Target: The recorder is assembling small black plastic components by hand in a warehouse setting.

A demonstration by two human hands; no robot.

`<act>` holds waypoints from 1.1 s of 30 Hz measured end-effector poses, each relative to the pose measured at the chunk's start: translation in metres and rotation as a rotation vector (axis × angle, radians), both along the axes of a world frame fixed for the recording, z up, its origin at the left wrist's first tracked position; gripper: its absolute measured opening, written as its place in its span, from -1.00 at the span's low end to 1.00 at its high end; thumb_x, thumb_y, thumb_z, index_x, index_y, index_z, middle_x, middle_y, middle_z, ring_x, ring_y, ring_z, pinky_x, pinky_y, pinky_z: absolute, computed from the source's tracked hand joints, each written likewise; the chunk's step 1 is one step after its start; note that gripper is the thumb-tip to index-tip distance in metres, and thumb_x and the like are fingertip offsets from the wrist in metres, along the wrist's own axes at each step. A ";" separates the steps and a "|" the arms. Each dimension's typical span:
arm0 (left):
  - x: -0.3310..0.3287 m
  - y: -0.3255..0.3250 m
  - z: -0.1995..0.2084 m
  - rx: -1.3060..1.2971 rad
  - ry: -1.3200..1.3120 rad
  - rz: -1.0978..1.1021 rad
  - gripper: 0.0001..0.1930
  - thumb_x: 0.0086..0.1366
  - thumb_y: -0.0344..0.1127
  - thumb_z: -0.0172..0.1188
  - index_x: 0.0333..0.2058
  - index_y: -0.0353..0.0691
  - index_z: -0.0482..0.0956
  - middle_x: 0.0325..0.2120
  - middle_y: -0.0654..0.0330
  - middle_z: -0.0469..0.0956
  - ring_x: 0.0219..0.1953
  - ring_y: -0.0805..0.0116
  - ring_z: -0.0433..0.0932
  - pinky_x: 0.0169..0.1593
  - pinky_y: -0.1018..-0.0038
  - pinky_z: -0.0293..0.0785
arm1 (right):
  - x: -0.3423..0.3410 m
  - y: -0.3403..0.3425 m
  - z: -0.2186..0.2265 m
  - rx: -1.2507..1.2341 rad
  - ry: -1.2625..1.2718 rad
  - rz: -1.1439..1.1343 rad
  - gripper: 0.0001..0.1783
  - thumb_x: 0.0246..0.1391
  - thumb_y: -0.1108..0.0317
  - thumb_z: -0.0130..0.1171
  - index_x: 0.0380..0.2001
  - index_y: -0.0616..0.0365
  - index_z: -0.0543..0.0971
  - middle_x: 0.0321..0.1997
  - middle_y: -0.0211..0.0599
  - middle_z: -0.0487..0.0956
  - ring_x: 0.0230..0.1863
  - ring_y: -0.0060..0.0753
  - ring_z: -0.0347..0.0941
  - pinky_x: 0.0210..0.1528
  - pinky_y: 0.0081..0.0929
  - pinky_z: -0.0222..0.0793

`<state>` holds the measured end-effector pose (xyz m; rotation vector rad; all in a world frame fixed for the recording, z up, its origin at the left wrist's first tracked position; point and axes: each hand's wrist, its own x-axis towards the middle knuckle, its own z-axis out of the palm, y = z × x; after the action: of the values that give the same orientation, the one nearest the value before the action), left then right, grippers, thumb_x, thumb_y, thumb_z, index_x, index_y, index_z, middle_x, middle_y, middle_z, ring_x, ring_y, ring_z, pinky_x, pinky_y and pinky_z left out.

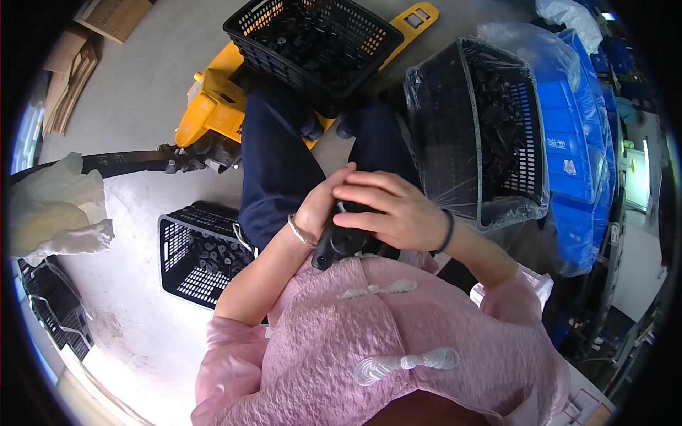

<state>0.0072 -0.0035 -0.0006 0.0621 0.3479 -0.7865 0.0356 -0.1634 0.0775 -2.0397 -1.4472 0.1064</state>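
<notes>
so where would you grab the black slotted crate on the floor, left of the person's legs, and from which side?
Probably the pale wire handle at the right edge of the crate, beside the left trouser leg, reaching down from above. The bent wire looks hookable, while the wall slots look narrow for fingers. Black plastic parts lie inside, so expect some load. I can't make out a second handle.

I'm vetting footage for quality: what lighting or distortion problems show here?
Head view: blue bins appear bowed near the right rim, corners black; head view: the floor at lower left looks nearly washed out; head view: clear plastic shows glossy streaks; head view: the held black part shows little detail.
</notes>
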 end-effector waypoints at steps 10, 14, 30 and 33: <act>-0.005 0.005 0.030 0.289 -0.089 -0.058 -0.67 0.25 -0.13 -0.08 -0.28 -0.31 0.44 -0.32 0.12 0.48 -0.30 0.36 0.47 -0.14 0.42 0.44 | 0.017 -0.041 -0.003 0.025 0.814 -0.195 -0.65 0.02 0.41 0.07 -0.08 0.24 0.40 -0.25 -0.30 0.46 -0.25 -0.53 0.41 -0.20 -0.63 0.30; -0.007 0.006 0.024 0.349 -0.281 -0.004 -0.71 0.23 -0.20 -0.05 -0.25 -0.33 0.42 -0.28 0.08 0.46 -0.27 0.33 0.47 -0.13 0.41 0.44 | 0.016 -0.051 -0.012 0.231 1.434 -0.405 -0.62 0.14 0.29 -0.05 -0.02 0.27 0.32 -0.24 -0.35 0.46 -0.22 -0.56 0.40 -0.20 -0.63 0.34; -0.005 0.001 0.022 0.328 -0.249 -0.007 -0.75 0.22 -0.27 -0.02 -0.20 -0.32 0.40 -0.30 0.09 0.47 -0.27 0.35 0.47 -0.14 0.41 0.45 | -0.001 -0.040 -0.048 1.168 2.315 0.001 -0.47 0.24 0.16 -0.46 0.17 0.29 0.05 -0.40 -0.45 0.33 -0.41 -0.57 0.22 -0.22 -0.51 0.18; -0.006 0.000 0.019 0.329 -0.249 -0.015 -0.75 0.22 -0.27 -0.01 -0.20 -0.31 0.41 -0.31 0.09 0.47 -0.28 0.35 0.47 -0.15 0.42 0.45 | -0.002 -0.041 -0.044 1.184 2.204 0.040 -0.51 0.23 0.20 -0.38 0.14 0.25 0.12 -0.36 -0.44 0.36 -0.38 -0.56 0.25 -0.20 -0.49 0.22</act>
<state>0.0015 -0.0030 0.0189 0.4681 0.2374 -0.7206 0.0337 -0.2044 0.0339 -0.1241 0.1239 0.8638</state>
